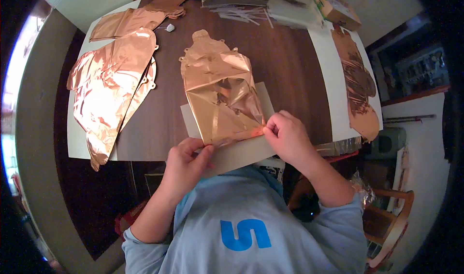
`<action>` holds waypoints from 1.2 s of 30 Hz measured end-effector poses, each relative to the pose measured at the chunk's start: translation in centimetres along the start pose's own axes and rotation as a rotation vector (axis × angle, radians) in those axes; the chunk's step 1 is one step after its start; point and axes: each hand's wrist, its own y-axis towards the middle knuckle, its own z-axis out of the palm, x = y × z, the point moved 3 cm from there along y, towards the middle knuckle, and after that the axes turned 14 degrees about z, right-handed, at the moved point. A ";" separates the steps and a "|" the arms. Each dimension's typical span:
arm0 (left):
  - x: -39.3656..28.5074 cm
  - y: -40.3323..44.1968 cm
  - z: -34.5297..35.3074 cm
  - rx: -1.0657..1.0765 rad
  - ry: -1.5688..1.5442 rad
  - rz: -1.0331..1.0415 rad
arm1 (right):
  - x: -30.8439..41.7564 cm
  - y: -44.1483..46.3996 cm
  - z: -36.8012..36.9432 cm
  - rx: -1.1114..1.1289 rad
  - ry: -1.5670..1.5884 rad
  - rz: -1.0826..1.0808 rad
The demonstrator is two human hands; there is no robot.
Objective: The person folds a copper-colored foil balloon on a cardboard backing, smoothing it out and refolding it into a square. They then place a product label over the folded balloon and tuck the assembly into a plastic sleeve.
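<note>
A flat copper-coloured foil balloon (205,85) lies in front of me, its rounded, tabbed end pointing away. Under its near end is a grey cardboard sheet (241,156), which sticks out on both sides and towards my body. My left hand (188,159) pinches the balloon's near left corner between thumb and fingers. At the near right corner, my right hand (285,133) pinches the foil edge. The balloon's near edge runs between the two hands, and its surface is creased.
More copper foil balloons (108,90) lie at the left, with another stack (140,18) behind them. Folded foil pieces (357,81) lie along the right edge. White straws (244,14), clear plastic bags (292,8) and a small cardboard box (337,9) are at the back of the brown table (295,66).
</note>
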 end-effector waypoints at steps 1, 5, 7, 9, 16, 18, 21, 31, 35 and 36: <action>0.0 0.0 0.0 0.001 -0.002 0.004 | 0.1 -0.1 0.1 -0.014 0.004 -0.004; -0.4 0.1 0.1 -0.008 -0.034 -0.019 | 0.1 -0.5 0.3 -0.062 -0.015 -0.002; -0.9 0.1 0.1 0.006 -0.014 0.000 | -0.1 -0.7 0.6 -0.098 -0.038 -0.019; -0.9 0.1 -0.1 0.022 0.025 -0.053 | -0.3 -0.9 0.9 -0.114 -0.054 -0.028; -1.1 0.1 0.0 0.009 -0.007 -0.080 | 0.2 -2.3 1.8 -0.294 -0.233 -0.231; -0.9 0.1 0.0 0.000 0.002 -0.056 | 0.6 -2.5 1.6 -0.342 -0.294 -0.332; -0.6 0.1 -0.1 -0.002 0.018 -0.047 | 0.6 -2.7 1.8 -0.383 -0.356 -0.407; -1.7 0.0 -2.0 0.050 0.254 -0.003 | 1.0 -2.9 2.1 -0.458 -0.523 -0.430; -3.8 -0.5 -1.6 0.081 0.784 0.680 | 1.0 -3.0 2.1 -0.418 -0.560 -0.408; -4.2 -0.3 -1.2 0.152 0.889 0.843 | 1.0 -3.1 2.1 -0.404 -0.561 -0.408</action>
